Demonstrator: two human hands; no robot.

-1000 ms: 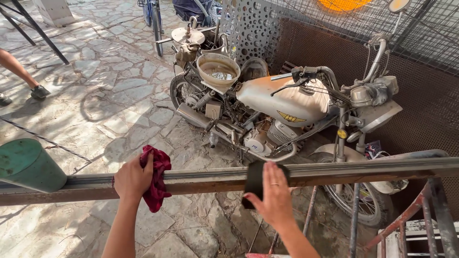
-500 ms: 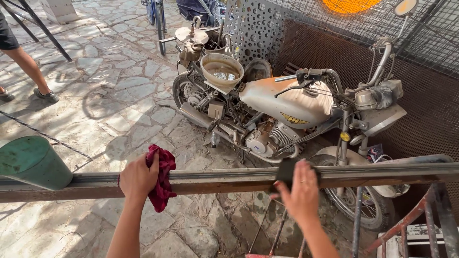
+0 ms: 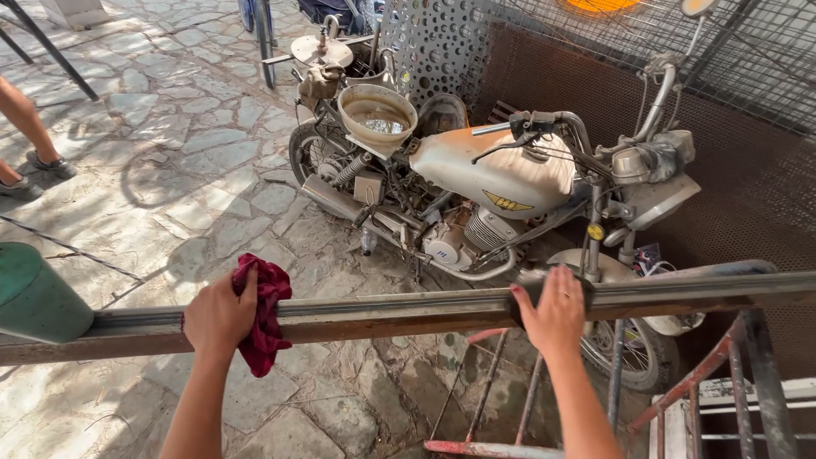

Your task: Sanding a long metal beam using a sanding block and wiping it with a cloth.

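A long rusty metal rail [image 3: 382, 313] runs across the view in front of me. My left hand [image 3: 219, 316] presses a dark red rag [image 3: 265, 316] against the rail at its left part. Further right, my right hand [image 3: 554, 312] lies on the rail with a small dark pad [image 3: 529, 293] under its fingers; only the pad's edges show. The two hands are well apart along the rail.
An old dusty motorcycle [image 3: 493, 195] stands on stone paving behind the rail, by a perforated metal screen [image 3: 433, 42]. A green container [image 3: 34, 293] sits at the rail's left end. Red metal frames [image 3: 722, 374] stand lower right. Another person's legs [image 3: 25, 136] are far left.
My right hand with the dark pad has slid to the right along the rail. My left hand with the rag has stayed in about the same place. The other person has shifted at the left.
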